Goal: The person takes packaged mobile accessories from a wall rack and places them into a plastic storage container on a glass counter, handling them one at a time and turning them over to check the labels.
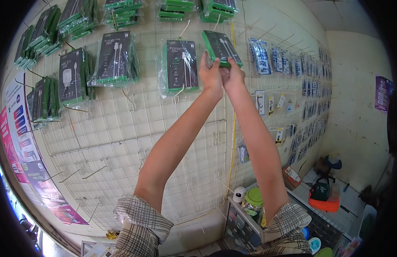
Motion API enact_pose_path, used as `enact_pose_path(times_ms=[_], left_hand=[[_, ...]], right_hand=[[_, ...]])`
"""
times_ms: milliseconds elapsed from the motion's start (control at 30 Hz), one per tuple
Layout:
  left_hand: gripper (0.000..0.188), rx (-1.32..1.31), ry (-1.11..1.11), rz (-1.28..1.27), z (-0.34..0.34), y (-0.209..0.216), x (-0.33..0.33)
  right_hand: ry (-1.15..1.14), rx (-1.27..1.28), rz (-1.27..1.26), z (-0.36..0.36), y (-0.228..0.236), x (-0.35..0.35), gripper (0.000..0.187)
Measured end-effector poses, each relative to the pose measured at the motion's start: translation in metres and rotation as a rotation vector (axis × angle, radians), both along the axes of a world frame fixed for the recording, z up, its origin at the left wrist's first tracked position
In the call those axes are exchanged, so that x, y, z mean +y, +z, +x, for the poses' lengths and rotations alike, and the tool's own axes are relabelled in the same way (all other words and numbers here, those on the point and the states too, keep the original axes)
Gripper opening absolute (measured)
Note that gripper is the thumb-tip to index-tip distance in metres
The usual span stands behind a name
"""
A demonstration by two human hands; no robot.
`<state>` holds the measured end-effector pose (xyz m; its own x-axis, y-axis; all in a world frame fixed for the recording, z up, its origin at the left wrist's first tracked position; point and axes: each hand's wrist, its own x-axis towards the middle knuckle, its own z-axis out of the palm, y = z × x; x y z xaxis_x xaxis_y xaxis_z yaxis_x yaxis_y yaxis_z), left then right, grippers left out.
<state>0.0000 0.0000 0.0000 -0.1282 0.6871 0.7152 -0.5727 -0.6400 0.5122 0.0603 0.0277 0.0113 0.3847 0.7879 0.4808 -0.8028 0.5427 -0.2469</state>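
Both my arms reach up to a wire grid on the wall. A black and green charging cable box [221,46] is tilted between my hands near a hook at the top. My left hand [210,78] grips its lower left edge, and my right hand [236,75] grips the lower right corner. Whether more boxes lie behind it, I cannot tell. Just left hangs another cable box [176,64] in clear plastic wrap. Farther left hang a stack of cable boxes [116,58] and some charger boxes [72,77] in the same colours.
The wire grid [117,145] carries several bare hooks at the lower left. Blue and white packets [261,55] hang to the right. Below stand a glass display counter [233,225] with a white camera [239,194] on it and an orange stool [323,203].
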Motion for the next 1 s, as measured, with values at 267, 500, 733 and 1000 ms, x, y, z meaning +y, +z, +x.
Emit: enact_pose_path(times_ms=[267, 500, 733, 1000], left_hand=[[0.06, 0.145, -0.099, 0.238, -0.007, 0.015, -0.014], [0.062, 0.229, -0.108, 0.24, -0.014, 0.016, -0.009], [0.059, 0.262, 0.192, 0.365, -0.023, 0.016, -0.004], [0.067, 0.201, 0.887, 0.778, -0.077, -0.01, -0.041]], right_hand=[[-0.069, -0.077, 0.203, 0.011, 0.017, -0.034, 0.025], [-0.089, -0.14, 0.315, 0.019, 0.017, -0.024, 0.032], [-0.165, -0.167, 0.395, 0.015, 0.016, -0.031, 0.035], [-0.102, -0.333, 0.298, -0.006, -0.107, -0.102, 0.036]])
